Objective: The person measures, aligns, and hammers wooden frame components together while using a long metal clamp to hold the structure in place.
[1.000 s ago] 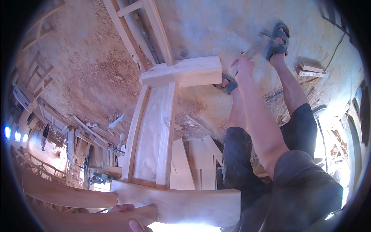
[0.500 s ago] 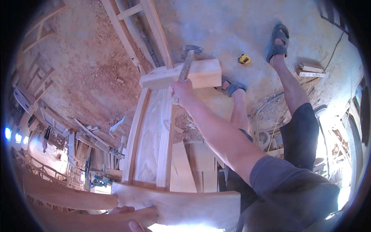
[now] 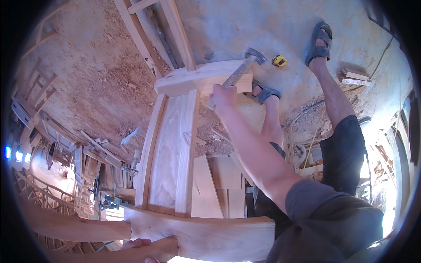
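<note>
My right hand (image 3: 224,96) is closed round the handle of a hammer (image 3: 239,73). The hammer slants up and right, its dark metal head beyond the far block of a wooden frame. That frame has a light panel (image 3: 170,149) between two side rails, a thick far block (image 3: 206,75) and a wide, curved near board (image 3: 206,236). At the lower left, my left hand (image 3: 137,243) wraps round a wooden rail (image 3: 162,250) that meets the near board. Only some of its fingers and a thumb tip show; the rail hides the rest.
A yellow tape measure (image 3: 279,60) lies on the floor near my sandalled foot (image 3: 267,93). Two long wooden bars (image 3: 177,35) run from the far block to the top. Boards (image 3: 208,188) lie below the frame. Short offcuts (image 3: 355,77) rest at the right, and stacked timber fills the left.
My right hand has moved a little to the right, and the hammer's head has swung right and tilted over. My left hand stays on the rail.
</note>
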`<state>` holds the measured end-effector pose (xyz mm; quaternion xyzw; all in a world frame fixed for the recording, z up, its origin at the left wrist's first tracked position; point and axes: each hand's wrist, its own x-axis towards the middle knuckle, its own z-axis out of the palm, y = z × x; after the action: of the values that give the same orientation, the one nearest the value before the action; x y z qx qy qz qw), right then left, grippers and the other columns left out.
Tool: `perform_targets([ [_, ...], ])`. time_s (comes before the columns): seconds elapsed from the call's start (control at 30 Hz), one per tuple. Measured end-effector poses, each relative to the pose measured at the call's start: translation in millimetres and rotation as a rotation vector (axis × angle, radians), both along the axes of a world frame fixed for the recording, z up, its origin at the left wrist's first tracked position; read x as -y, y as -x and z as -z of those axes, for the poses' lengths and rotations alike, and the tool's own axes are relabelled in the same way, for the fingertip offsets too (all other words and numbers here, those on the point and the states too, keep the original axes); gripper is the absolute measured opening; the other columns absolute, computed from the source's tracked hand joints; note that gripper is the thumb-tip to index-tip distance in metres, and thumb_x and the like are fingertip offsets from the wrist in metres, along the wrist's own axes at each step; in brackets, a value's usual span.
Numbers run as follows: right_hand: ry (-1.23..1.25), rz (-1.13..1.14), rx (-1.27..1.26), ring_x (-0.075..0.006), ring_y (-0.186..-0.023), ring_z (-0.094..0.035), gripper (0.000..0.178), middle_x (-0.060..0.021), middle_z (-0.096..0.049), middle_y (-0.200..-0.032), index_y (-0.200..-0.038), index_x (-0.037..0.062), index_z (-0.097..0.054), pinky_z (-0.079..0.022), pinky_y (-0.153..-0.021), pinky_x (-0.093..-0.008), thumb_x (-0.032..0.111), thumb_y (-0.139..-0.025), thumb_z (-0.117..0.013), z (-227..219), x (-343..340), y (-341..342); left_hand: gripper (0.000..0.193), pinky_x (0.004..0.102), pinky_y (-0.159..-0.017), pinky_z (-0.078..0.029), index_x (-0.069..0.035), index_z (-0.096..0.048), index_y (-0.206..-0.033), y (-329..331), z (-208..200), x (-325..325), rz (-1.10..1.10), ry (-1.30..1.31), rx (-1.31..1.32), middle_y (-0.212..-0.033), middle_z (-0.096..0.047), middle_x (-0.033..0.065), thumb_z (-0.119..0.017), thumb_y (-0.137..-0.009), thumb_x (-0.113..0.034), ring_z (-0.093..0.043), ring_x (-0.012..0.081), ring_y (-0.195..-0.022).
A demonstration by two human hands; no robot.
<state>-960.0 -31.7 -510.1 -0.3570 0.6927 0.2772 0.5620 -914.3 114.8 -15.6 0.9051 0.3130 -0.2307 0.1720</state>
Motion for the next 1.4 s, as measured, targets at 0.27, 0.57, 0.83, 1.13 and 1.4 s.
perform_targets([
  [0.27, -0.502, -0.127, -0.065, -0.0204, -0.043, -0.054, 0.009, -0.0105, -0.057, -0.06, -0.085, -0.0049, -0.058, -0.043, -0.038, -0.0357, 0.0, -0.079, -0.063, -5, -23, 3, 0.063, 0.0359, -0.077, -0.046, 0.012, -0.042, -0.124, -3, 4, 1, 0.0, 0.012, 0.014, -0.106, -0.056, 0.0241, -0.06, -0.085, -0.035, -0.056, 0.029, -0.086],
  [0.57, 0.18, 0.11, -0.089, -0.0202, -0.046, -0.056, 0.011, -0.0083, -0.056, -0.061, -0.089, -0.0013, -0.057, -0.046, -0.04, -0.0365, 0.002, -0.079, -0.062, 22, 22, -11, 0.062, 0.0358, -0.076, -0.046, 0.012, -0.043, -0.124, -3, 5, -1, -0.002, 0.002, -0.001, -0.105, -0.056, 0.0241, -0.059, -0.085, -0.035, -0.056, 0.0289, -0.086],
  [0.83, -0.514, -0.072, -0.103, -0.0239, -0.036, -0.05, 0.009, -0.0107, -0.049, -0.05, -0.074, -0.0025, -0.051, -0.035, -0.032, -0.0387, -0.003, -0.079, -0.059, -6, 4, -15, 0.062, 0.0356, -0.076, -0.046, 0.012, -0.044, -0.123, 0, 8, 2, -0.019, 0.002, 0.008, -0.105, -0.056, 0.0241, -0.059, -0.085, -0.035, -0.056, 0.0288, -0.085],
  [1.13, -0.251, -0.335, 0.002, -0.0216, -0.043, -0.056, 0.012, -0.0143, -0.057, -0.056, -0.077, -0.0064, -0.057, -0.044, -0.036, -0.0371, 0.004, -0.076, -0.064, -17, -46, -10, 0.061, 0.0354, -0.076, -0.046, 0.012, -0.044, -0.122, -5, 8, 2, -0.01, 0.007, -0.002, -0.105, -0.056, 0.0241, -0.059, -0.086, -0.035, -0.056, 0.0287, -0.085],
  [1.4, -0.149, -0.109, 0.053, -0.0206, -0.044, -0.057, 0.006, -0.0111, -0.057, -0.054, -0.072, -0.0033, -0.059, -0.045, -0.04, -0.0362, 0.002, -0.074, -0.062, -4, -18, -9, 0.061, 0.0353, -0.075, -0.046, 0.012, -0.045, -0.122, 0, 0, 3, -0.033, -0.014, -0.01, -0.104, -0.056, 0.0241, -0.058, -0.086, -0.035, -0.056, 0.0285, -0.085],
])
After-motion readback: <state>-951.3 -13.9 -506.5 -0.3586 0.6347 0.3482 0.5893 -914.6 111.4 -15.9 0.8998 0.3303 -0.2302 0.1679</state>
